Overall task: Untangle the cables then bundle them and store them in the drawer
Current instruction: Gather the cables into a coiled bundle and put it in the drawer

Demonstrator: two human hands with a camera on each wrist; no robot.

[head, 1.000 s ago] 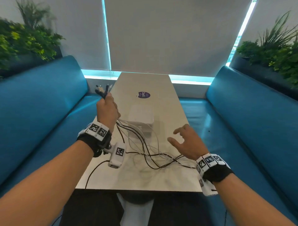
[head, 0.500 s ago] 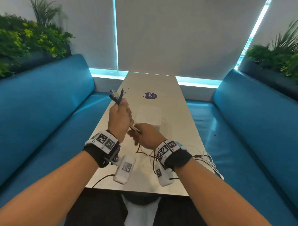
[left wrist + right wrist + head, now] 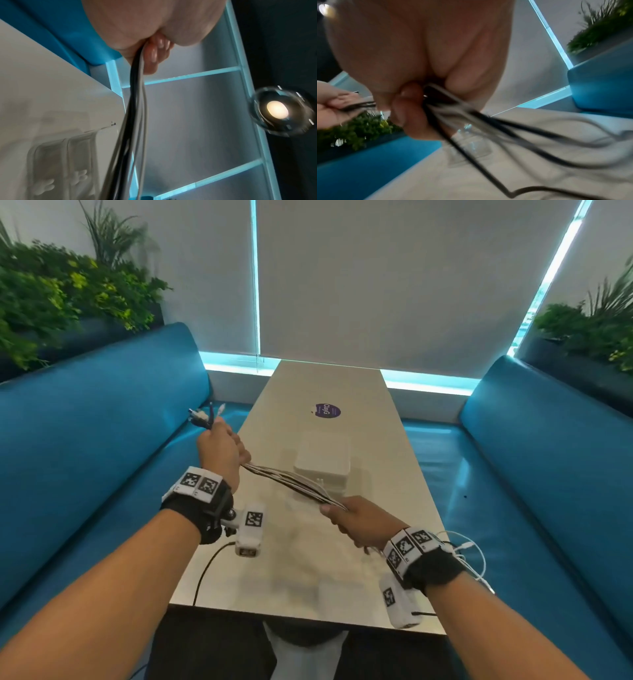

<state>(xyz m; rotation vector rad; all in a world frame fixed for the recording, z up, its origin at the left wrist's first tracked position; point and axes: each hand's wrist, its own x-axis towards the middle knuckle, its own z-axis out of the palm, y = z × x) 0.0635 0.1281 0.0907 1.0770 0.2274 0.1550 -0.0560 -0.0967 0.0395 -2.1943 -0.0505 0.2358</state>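
Observation:
Several black and white cables (image 3: 291, 481) run in a tight bundle between my two hands above the table (image 3: 329, 385). My left hand (image 3: 221, 448) grips them near their plug ends (image 3: 203, 417), which stick up past the fist at the table's left edge. My right hand (image 3: 356, 520) is closed round the bundle lower and to the right. Loose cable tails (image 3: 469, 553) trail behind my right wrist and off the table's right edge. In the left wrist view the cables (image 3: 135, 121) hang from the fist. The right wrist view shows the cables (image 3: 471, 117) fanning out below curled fingers (image 3: 402, 112).
A white drawer box (image 3: 323, 463) stands mid-table beyond the hands. A purple sticker (image 3: 327, 410) lies farther back. Blue benches (image 3: 85, 433) flank the table on both sides, with plants (image 3: 61, 289) behind them. A thin black lead (image 3: 205, 570) crosses the table's near left corner.
My right hand took hold of the cables just below the left hand and has slid down and right along them, pulling the bundle straight. The left hand stayed raised with the plug ends.

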